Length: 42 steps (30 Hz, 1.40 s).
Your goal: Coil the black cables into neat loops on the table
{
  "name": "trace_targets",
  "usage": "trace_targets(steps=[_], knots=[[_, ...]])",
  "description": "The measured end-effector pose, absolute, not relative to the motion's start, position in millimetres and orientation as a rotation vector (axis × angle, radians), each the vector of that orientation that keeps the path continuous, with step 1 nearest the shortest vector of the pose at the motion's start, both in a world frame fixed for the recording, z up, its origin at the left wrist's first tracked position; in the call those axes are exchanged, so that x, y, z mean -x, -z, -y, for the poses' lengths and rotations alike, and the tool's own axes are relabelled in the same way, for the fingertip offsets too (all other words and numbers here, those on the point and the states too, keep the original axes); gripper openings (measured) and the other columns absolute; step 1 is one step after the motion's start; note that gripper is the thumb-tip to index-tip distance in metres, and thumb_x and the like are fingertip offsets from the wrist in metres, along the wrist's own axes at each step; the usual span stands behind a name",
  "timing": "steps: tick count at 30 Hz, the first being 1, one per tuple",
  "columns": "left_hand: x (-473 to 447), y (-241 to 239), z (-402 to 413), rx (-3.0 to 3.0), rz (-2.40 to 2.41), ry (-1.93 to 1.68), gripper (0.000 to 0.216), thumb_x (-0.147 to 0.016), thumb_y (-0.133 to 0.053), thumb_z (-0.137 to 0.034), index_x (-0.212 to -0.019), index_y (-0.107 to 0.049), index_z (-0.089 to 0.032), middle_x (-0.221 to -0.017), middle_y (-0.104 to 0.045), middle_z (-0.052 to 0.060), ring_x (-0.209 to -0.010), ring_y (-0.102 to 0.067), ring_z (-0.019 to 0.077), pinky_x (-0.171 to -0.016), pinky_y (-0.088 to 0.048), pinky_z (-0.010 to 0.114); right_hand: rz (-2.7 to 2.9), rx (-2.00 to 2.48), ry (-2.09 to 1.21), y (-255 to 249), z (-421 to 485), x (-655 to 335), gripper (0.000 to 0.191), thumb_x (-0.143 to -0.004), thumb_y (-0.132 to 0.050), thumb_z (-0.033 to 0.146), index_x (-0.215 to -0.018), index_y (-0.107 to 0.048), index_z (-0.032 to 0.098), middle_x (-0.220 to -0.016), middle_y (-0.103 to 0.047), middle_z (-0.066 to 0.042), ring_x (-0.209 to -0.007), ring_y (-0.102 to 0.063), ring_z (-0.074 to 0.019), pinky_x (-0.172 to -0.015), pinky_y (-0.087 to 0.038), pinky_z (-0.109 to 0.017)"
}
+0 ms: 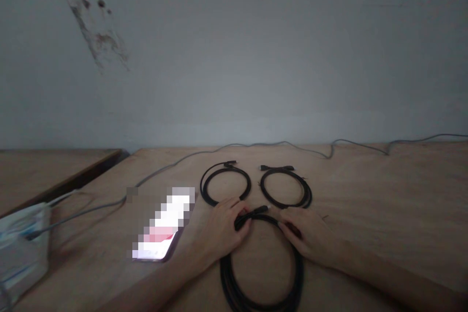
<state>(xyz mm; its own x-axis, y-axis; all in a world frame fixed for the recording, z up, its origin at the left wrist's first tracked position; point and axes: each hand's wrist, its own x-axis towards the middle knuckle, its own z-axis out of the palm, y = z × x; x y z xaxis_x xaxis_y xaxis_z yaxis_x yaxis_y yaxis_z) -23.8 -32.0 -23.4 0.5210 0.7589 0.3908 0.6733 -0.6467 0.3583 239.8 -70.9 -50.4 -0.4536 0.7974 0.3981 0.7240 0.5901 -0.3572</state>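
A black coiled cable lies on the wooden table between my hands, forming a large loop. My left hand is closed around the upper left of this coil, close to its dark connector end. On the upper right of the same loop, my right hand has its fingers curled over the cable. Just beyond my hands lie two smaller black coils: the left coil with its plug at the top, and the right coil with its connectors across the top. Parts of the near coil are hidden under my fingers.
A phone with a lit, blurred screen lies left of my left arm. At the far left stands a white power strip or box with a grey cord running along the table's back edge. A stained wall rises behind.
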Motion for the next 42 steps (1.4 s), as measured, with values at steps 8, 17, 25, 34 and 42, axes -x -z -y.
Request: trace_targets(steps=[8, 17, 25, 34, 42], knots=[[25, 22, 32, -2.616, -1.231, -0.749, 0.009, -0.091, -0.067, -0.022, -0.099, -0.072, -0.021, -0.101, -0.072, 0.006, -0.099, -0.068, 0.0264, -0.089, -0.054, 0.039, 2.5, 1.148, 0.093, 38, 75, -241, 0.034, -0.103, -0.046, 0.014, -0.131, -0.065, 0.021, -0.106, -0.074, -0.009, -0.099, -0.069, -0.0238, -0.087, -0.057, -0.037], [24, 21, 32, -2.629, -1.236, -0.737, 0.014, -0.094, -0.066, -0.022, -0.106, -0.075, -0.022, -0.104, -0.074, 0.007, -0.102, -0.069, 0.0272, -0.092, -0.055, 0.042, 2.608, 1.029, 0.467, 49, 78, -251, 0.042, -0.08, -0.063, 0.004, -0.117, -0.066, 0.022, -0.129, -0.072, -0.013, -0.109, -0.066, -0.0323, -0.086, -0.056, -0.043], [25, 22, 31, -2.666, -1.234, -0.758, 0.014, -0.094, -0.067, -0.022, -0.105, -0.076, -0.021, -0.106, -0.074, 0.009, -0.104, -0.069, 0.0293, -0.094, -0.054, 0.046, 2.468, 0.978, 0.471, 58, 80, -254, 0.028, -0.097, -0.05, 0.008, -0.114, -0.067, 0.021, -0.112, -0.078, -0.011, -0.104, -0.069, -0.0286, -0.079, -0.056, -0.037], [25, 23, 31, -2.646, -1.237, -0.756, 0.013, -0.092, -0.069, -0.022, -0.104, -0.075, -0.021, -0.105, -0.074, 0.008, -0.104, -0.069, 0.0288, -0.093, -0.053, 0.044, 2.273, 1.051, -0.072, 52, 75, -255, 0.018, -0.103, -0.053, 0.02, -0.097, -0.07, 0.023, -0.093, -0.074, -0.005, -0.089, -0.07, -0.021, -0.078, -0.056, -0.033], [24, 20, 32, -2.616, -1.228, -0.764, 0.011, -0.092, -0.068, -0.023, -0.101, -0.073, -0.021, -0.102, -0.073, 0.007, -0.102, -0.068, 0.0274, -0.093, -0.053, 0.043, 2.034, 1.313, -0.293, 46, 77, -255, 0.014, -0.09, -0.072, 0.034, -0.087, -0.063, 0.024, -0.081, -0.066, 0.0, -0.065, -0.063, -0.0178, -0.058, -0.048, -0.03]])
